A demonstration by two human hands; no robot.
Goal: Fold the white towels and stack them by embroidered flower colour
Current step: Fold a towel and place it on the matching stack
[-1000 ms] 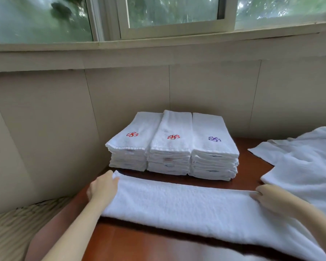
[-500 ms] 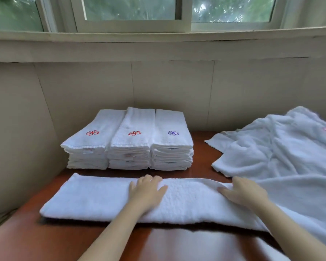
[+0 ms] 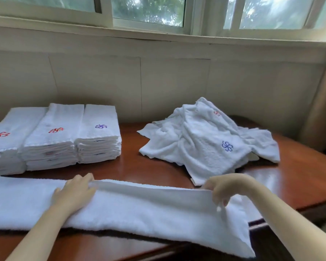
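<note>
A long white towel (image 3: 139,210) lies folded lengthwise across the near part of the wooden table (image 3: 158,166). My left hand (image 3: 73,193) lies on it near the middle, fingers at its far edge. My right hand (image 3: 228,187) pinches the far edge near the towel's right end and lifts it slightly. At the back left stand three stacks of folded towels: two with red flowers (image 3: 0,135) (image 3: 56,130) and one with a purple flower (image 3: 101,126). A heap of unfolded towels (image 3: 205,140) lies at the back right, with a blue flower and a red one showing.
A panelled wall and a window sill run behind the table. The table's right edge (image 3: 309,202) curves toward me, with floor beyond it. A curtain (image 3: 322,110) hangs at the far right.
The view has swung right. My left hand slid from the towel's left end to its middle. My right hand went from lying flat to pinching and lifting the far edge.
</note>
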